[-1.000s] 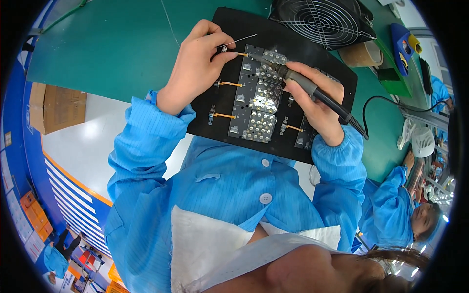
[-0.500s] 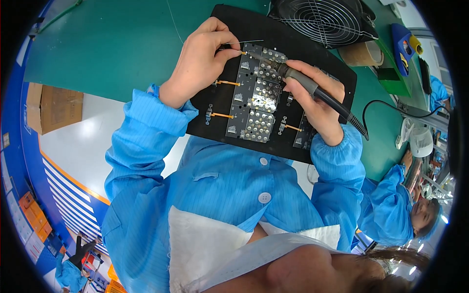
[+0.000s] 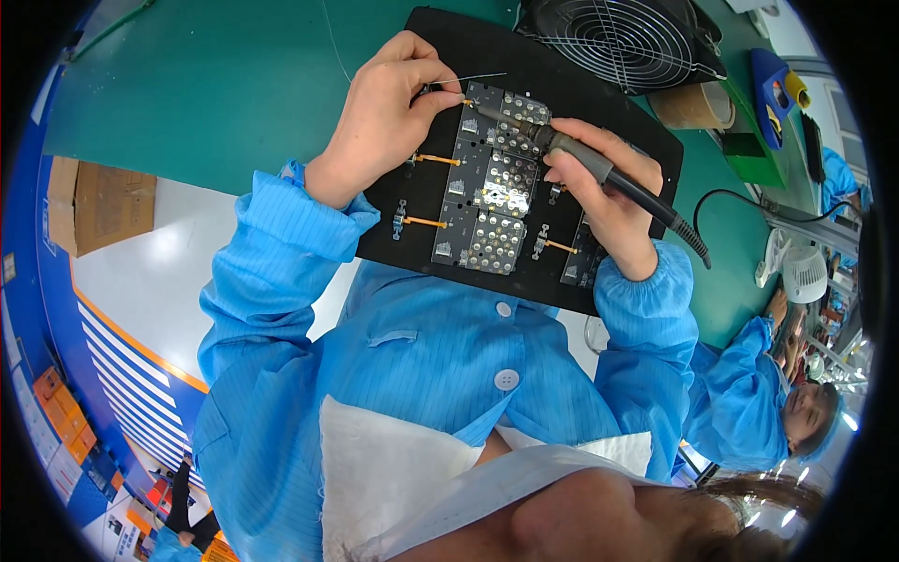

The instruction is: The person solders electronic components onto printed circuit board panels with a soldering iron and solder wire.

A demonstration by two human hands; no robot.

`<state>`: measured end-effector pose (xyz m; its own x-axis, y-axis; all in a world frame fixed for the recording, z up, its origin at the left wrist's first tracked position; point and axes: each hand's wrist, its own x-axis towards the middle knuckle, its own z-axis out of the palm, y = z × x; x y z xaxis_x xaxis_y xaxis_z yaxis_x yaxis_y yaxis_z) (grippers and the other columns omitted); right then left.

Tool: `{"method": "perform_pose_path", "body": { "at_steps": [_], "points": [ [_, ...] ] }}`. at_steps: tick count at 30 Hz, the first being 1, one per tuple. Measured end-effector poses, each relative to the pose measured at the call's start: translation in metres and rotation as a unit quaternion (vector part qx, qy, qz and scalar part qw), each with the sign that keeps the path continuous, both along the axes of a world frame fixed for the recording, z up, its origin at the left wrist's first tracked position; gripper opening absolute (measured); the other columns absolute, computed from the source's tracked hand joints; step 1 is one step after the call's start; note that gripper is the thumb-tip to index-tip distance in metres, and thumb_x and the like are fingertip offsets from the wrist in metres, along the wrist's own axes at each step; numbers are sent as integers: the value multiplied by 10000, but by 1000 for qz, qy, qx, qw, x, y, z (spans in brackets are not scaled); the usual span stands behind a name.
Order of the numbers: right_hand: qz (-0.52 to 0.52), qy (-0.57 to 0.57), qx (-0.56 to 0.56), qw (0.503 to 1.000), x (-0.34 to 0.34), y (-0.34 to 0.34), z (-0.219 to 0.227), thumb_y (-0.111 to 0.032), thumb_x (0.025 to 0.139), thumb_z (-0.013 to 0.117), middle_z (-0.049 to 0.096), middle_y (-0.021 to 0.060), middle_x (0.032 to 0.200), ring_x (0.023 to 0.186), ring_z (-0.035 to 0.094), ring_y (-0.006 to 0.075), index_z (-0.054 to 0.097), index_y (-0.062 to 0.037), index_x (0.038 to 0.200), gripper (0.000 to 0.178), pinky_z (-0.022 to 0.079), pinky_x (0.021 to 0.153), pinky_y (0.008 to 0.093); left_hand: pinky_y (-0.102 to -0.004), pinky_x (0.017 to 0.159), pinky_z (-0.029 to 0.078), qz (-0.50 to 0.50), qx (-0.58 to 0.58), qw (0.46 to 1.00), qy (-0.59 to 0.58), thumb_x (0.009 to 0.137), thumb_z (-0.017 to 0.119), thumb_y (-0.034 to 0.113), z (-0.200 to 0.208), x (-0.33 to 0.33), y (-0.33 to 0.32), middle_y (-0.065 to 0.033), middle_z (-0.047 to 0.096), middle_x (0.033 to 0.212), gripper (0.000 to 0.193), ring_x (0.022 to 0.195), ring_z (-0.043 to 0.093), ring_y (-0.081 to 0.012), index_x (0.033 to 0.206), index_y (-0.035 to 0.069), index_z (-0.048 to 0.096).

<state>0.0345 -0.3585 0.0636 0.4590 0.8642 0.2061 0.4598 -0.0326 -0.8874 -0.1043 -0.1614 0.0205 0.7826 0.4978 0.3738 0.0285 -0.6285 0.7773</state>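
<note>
My left hand (image 3: 393, 108) is closed in a pinch at the top left of a black circuit board panel (image 3: 459, 217). A thin solder wire (image 3: 482, 77) sticks out rightward from its fingers, which also touch the end of a short orange flex strip at the top board. My right hand (image 3: 613, 187) grips a soldering iron (image 3: 592, 159) like a pen. The iron's tip points left, at or very near the top board's left edge by my left fingertips; exact contact is too small to tell. Lower down, orange flex strips (image 3: 426, 222) with small connectors reach the panel's left edge.
The panel lies on a black mat (image 3: 646, 122) on a green table (image 3: 215, 84). A fan with a wire grille (image 3: 618, 42) stands at the far right, beside a roll of brown tape (image 3: 693, 105). The iron's cord bends rightward. A co-worker in blue (image 3: 740, 403) sits at right.
Both hands hold nearly the same place. The iron's handle and cord end have shifted very slightly. In the background at lower left, a person has moved.
</note>
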Motion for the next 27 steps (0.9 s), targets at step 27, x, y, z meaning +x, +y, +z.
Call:
{"method": "perform_pose_path", "body": {
  "at_steps": [27],
  "points": [
    [-7,31,-1,1000,2,1,0,-73,814,715,678,86,850,692,636,110,663,0,1053,256,495,597,204,-307,597,432,1,-27,1000,16,750,701,-20,6,0,-2,-85,530,877,98,704,539,-209,842,-24,668]
  ]
}}
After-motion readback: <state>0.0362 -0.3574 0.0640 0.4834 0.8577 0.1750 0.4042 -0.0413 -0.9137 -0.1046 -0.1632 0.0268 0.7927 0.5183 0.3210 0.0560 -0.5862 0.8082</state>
